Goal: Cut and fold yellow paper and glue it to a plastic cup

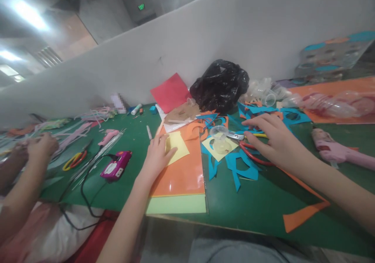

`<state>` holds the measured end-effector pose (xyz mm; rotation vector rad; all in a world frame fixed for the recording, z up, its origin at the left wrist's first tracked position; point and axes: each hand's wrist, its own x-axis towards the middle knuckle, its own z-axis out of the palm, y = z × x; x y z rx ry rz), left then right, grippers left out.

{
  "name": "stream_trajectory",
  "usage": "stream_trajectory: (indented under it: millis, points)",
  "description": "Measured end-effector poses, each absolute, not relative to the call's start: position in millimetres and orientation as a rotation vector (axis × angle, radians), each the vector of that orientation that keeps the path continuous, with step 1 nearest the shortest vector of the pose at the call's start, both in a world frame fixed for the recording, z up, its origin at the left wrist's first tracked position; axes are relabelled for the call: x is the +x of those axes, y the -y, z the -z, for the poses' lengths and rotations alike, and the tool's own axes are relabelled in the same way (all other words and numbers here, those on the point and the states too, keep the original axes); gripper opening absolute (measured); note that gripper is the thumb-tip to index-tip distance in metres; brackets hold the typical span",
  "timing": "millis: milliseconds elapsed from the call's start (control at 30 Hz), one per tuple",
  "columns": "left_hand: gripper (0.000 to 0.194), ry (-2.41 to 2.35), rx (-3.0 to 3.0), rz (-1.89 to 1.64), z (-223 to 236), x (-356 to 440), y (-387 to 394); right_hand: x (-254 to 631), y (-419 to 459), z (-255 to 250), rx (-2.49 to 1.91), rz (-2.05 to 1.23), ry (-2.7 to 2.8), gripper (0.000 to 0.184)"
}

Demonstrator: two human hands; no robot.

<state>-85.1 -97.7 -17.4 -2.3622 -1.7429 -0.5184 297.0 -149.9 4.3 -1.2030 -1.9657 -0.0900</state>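
Note:
My left hand (158,153) lies on a small yellow paper (179,148), fingers stretched out, over an orange sheet (181,181). Beneath that sheet, a pale green sheet (175,204) shows at the table's front edge. My right hand (268,136) is over the scissors (249,150) with red and yellow handles, its fingers apart; whether it touches them I cannot tell. The scissors' blades point left toward a clear plastic piece (219,132) on a yellow square (212,150). Blue paper offcuts (241,167) lie around them.
A black plastic bag (221,83), red paper (171,93) and clear plastic bottles (336,105) stand along the wall. At right lies a pink glue gun (340,150). Left are a magenta power strip (116,166), its cable, and another person's hands (42,146).

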Motion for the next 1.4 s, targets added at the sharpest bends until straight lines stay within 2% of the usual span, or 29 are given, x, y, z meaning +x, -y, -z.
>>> stream_trajectory:
  millis: [167, 467, 600, 733, 900, 1000, 1133, 1267, 1400]
  points:
    - [0.047, 1.738, -2.319, 0.458, 16, -81, 102, 298, 146, -2, -1.24, 0.119, 1.976, 0.026]
    - [0.042, 1.737, -2.368, 0.437, 15, -80, 102, 316, 144, -12, -1.225, 0.411, 1.947, 0.032]
    - [0.044, 1.737, -2.373, 0.573, 17, -80, 102, 318, 144, -13, -1.233, 0.44, 1.931, 0.033]
    - [0.05, 1.905, -2.371, 0.822, 7, -75, 107, 310, 152, -17, -1.215, 0.365, 1.965, 0.026]
    - [0.028, 2.055, -2.51, 1.184, -25, -69, 133, 292, 170, -23, -1.128, 0.319, 1.913, 0.016]
    - [0.031, 2.158, -2.43, 1.454, -48, -58, 155, 283, 176, -24, -1.123, 0.135, 1.844, 0.017]
    - [0.044, 2.247, -2.46, 1.708, -68, -22, 177, 277, 178, -21, -1.153, -0.391, 1.801, 0.02]
    - [0.039, 2.12, -2.878, 1.593, -72, 33, 183, 273, 182, -18, -1.137, -0.812, 1.663, 0.036]
    - [0.038, 1.877, -3.079, 1.575, -68, 79, 178, 271, 185, -23, -1.127, -0.828, 1.546, 0.054]
